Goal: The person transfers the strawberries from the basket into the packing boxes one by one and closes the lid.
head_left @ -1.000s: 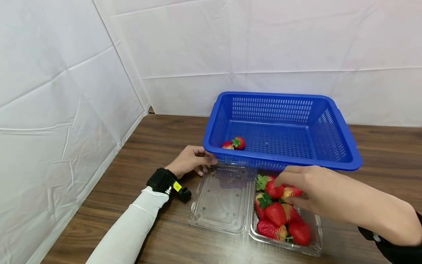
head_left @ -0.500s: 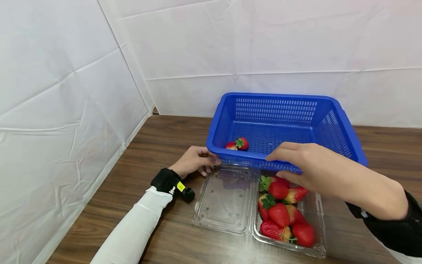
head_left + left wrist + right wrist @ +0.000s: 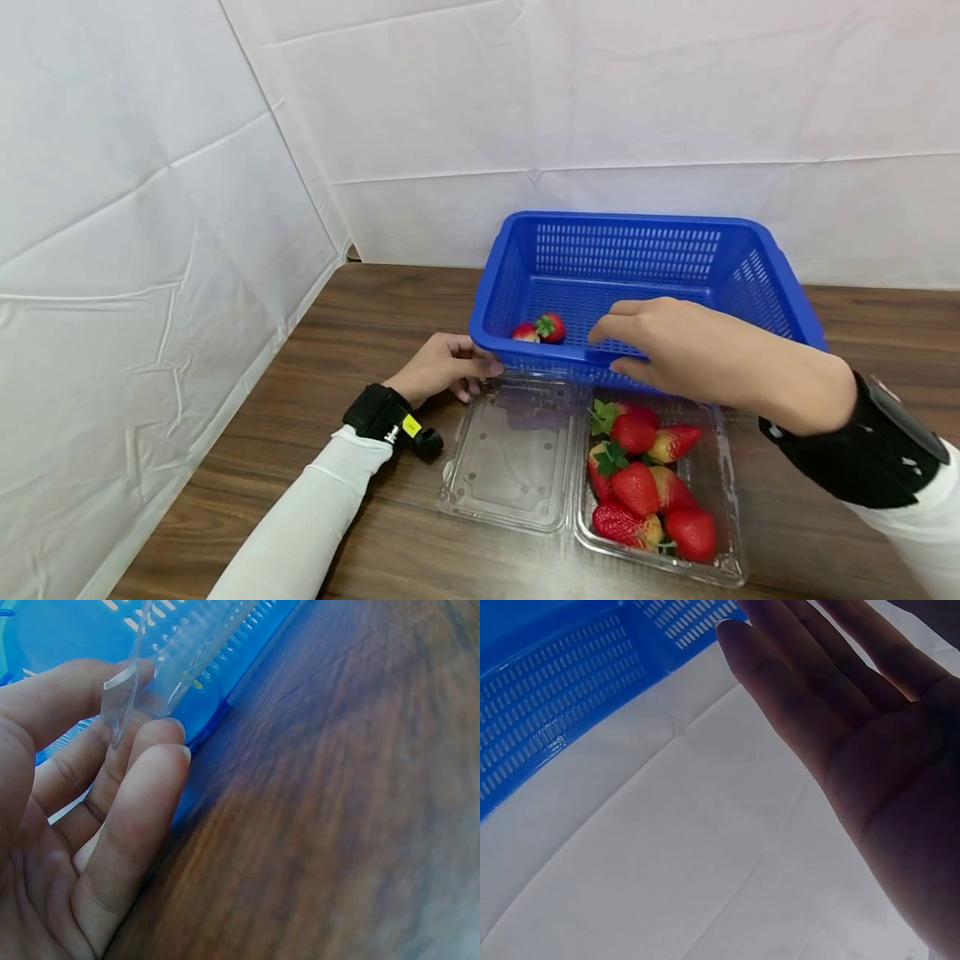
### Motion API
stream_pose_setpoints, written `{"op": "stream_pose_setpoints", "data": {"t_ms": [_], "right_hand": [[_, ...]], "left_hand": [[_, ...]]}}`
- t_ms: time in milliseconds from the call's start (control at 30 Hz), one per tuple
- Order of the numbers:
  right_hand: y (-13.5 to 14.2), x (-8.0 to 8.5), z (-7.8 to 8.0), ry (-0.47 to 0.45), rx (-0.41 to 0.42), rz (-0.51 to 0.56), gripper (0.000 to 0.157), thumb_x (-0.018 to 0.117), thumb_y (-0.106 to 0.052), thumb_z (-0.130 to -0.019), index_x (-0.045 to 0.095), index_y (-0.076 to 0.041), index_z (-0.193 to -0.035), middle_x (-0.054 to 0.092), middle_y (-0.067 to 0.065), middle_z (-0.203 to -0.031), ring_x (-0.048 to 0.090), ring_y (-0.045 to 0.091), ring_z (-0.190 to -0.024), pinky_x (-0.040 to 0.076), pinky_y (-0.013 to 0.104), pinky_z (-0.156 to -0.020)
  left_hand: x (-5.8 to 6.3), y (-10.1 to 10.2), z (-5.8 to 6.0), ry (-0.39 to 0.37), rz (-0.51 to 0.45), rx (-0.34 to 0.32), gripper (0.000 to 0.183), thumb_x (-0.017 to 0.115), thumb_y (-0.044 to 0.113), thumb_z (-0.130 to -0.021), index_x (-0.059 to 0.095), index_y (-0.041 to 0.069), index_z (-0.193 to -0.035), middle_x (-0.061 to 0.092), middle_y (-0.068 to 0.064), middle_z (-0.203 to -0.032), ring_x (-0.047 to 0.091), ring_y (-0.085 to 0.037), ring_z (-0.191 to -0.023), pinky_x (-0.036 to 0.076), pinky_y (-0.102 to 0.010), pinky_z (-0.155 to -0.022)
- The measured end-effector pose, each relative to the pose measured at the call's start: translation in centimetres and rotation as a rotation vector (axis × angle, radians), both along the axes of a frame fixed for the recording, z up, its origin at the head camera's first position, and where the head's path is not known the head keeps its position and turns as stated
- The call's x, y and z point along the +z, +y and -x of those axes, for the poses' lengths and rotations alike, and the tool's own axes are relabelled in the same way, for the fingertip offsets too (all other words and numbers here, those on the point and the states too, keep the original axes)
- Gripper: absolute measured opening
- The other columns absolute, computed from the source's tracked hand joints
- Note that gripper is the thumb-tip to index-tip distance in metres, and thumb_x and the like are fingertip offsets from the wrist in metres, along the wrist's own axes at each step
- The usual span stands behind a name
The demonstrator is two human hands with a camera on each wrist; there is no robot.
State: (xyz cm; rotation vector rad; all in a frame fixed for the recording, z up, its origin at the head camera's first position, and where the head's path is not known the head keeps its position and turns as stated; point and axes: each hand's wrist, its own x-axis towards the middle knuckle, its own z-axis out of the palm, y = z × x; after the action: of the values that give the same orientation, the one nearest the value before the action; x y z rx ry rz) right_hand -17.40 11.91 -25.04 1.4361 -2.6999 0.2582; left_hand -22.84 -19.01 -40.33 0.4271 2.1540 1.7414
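A clear plastic clamshell box lies spread flat on the table in the head view, its lid (image 3: pixel 510 458) on the left and its tray (image 3: pixel 712 475) on the right. Several strawberries (image 3: pixel 636 489) fill much of the tray. My left hand (image 3: pixel 446 367) pinches the lid's far left corner between thumb and fingers; the left wrist view shows the clear plastic edge (image 3: pixel 118 697) there. Over the front rim of a blue basket (image 3: pixel 630 218) hovers my right hand (image 3: pixel 690 350), fingers extended, holding nothing. Two strawberries (image 3: pixel 551 327) sit in the basket's near left corner.
The basket stands just behind the box on a brown wooden table (image 3: pixel 390 308). White sheeting (image 3: pixel 420 125) hangs behind the table and along its left side.
My right hand has moved from over the strawberries in the tray, away and upward, to the basket's front rim. My left hand keeps its hold on the lid's corner. The view has shifted slightly.
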Motion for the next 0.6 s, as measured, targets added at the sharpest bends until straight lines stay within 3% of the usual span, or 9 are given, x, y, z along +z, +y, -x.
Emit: {"op": "stream_pose_setpoints", "data": {"t_ms": [600], "right_hand": [[-2.5, 0.4, 2.6, 0.041, 0.017, -0.135, 0.024, 0.073, -0.002, -0.081, 0.068, -0.004, -0.104, 0.069, 0.011, -0.103, 0.065, 0.023, -0.092, 0.058, 0.041, -0.081]], "left_hand": [[0.3, 0.0, -0.2, 0.01, 0.009, -0.005, 0.023, 0.074, 0.021, -0.085, 0.072, 0.004, -0.1, 0.068, -0.008, -0.078, 0.062, -0.02, -0.062, 0.056, -0.025, -0.048]]}}
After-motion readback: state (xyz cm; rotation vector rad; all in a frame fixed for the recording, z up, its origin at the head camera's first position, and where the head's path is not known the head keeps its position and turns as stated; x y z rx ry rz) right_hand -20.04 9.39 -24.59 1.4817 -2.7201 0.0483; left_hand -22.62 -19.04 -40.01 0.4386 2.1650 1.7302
